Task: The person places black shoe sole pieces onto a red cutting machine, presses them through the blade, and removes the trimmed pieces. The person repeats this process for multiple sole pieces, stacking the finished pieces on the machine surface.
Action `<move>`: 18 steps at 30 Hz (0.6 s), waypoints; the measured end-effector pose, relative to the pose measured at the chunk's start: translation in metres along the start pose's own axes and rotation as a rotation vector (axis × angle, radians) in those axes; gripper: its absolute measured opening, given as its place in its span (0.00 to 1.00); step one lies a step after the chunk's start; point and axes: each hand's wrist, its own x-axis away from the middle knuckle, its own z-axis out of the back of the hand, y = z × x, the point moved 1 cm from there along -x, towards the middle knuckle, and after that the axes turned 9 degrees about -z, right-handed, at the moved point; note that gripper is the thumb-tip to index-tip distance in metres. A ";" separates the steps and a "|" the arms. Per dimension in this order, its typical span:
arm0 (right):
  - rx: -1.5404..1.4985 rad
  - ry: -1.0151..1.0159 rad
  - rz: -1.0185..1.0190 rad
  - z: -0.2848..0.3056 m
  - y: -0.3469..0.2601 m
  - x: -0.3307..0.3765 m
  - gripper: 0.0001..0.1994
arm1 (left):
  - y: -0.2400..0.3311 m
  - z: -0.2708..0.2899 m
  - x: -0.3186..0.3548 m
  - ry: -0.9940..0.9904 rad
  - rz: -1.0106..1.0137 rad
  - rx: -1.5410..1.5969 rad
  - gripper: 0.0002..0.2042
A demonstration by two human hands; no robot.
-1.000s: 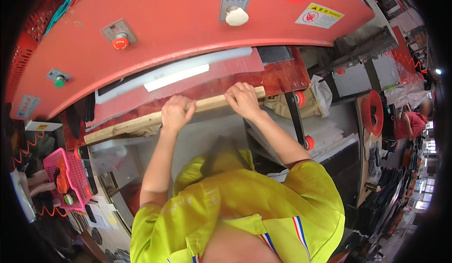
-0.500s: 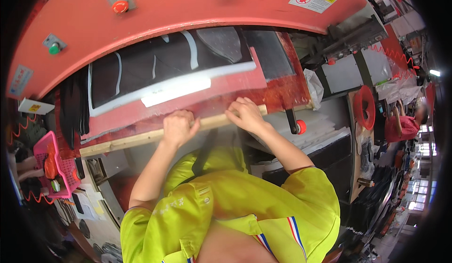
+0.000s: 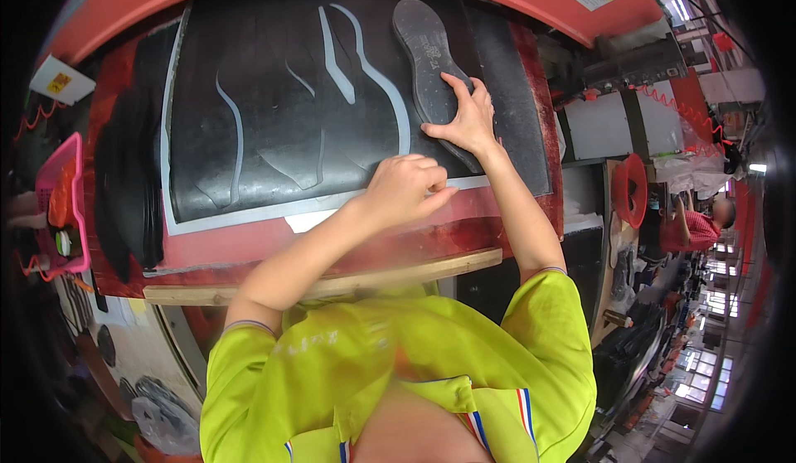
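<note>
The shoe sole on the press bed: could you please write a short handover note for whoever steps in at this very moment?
Right hand: fingers spread flat on the dark shoe sole, pressing it at its lower half; not gripping.
Left hand: loosely curled and empty, over the black rubber sheet near its pale lower border.
The sole lies heel-up, tilted, on the upper right of the sheet, inside the open red press.
The wooden bar along the front edge is untouched by either hand.
Done: press open, sole under the hand.
Left: the sole is not lifted off the sheet yet.
</note>
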 end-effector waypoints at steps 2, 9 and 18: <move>-0.047 0.002 -0.004 0.003 0.001 0.020 0.48 | 0.010 -0.006 0.007 0.038 -0.003 -0.018 0.11; -0.999 -0.346 -0.083 0.030 0.022 0.039 0.39 | 0.022 -0.014 0.013 0.018 0.390 0.028 0.18; -1.615 -0.544 -0.223 0.040 0.053 0.027 0.35 | 0.033 -0.080 -0.041 0.032 0.666 0.263 0.22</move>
